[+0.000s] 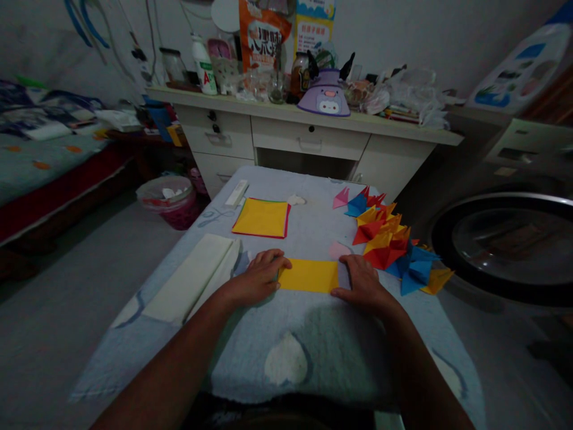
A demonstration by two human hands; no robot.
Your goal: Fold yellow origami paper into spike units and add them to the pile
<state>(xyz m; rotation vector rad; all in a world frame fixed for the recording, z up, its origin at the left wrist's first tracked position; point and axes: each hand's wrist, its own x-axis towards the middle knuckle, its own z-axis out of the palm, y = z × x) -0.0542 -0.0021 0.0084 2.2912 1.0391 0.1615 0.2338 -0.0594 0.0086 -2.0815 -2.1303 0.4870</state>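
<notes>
Rectangle of plain yellow paper (308,276), lying flat on the table between the fingertips of both hands, its long edges running from one hand to the other. At one end, the left hand (264,273) sets thumb and forefinger apart, near the two corners; at the other, the right hand (362,280) likewise has thumb and forefinger apart. Whether either hand presses or merely rests cannot be told. The step appears to be squaring the paper; it probably goes best with light, even pressure at both ends, edges matched before any crease is run, and no sideways drag. Beyond the left fingers lies a square stack of yellow-topped, red-edged paper (261,218); left of them, a long off-white folded sheet (192,276). Beyond and right of the right fingers stands a row of pointed red, orange and blue folded-paper shapes (380,239). Beneath everything spreads a pale blue patterned tablecloth (250,352).
</notes>
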